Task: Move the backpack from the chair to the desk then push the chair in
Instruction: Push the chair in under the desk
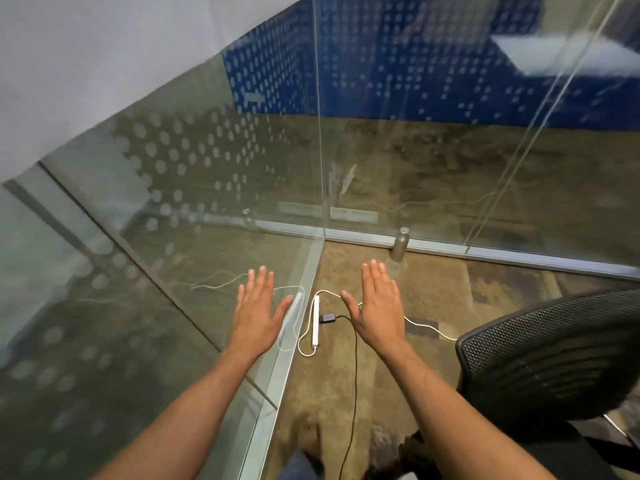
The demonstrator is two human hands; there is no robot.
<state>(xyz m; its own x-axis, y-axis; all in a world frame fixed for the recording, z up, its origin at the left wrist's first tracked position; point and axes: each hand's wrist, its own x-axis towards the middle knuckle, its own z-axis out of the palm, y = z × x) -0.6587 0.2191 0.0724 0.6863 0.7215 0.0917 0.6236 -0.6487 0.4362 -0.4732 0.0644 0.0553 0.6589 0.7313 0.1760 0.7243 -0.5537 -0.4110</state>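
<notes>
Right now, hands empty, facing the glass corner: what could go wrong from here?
1. Black cable and white power strip lie on the carpet by the feet: possible trip or snag when turning to the chair.
2. Metal bottle stands at the glass wall; a rolling chair might topple it.
3. Backpack and desk are out of view.

Both bare arms reached forward from the bottom of the view, side by side and a little apart. The left hand (258,311) was flat and open, palm down, with its fingers straight and close together and its thumb stuck out to the right. The right hand (377,306) matched it, flat and open, thumb pointing left toward the other hand. Neither hand held anything.
</notes>
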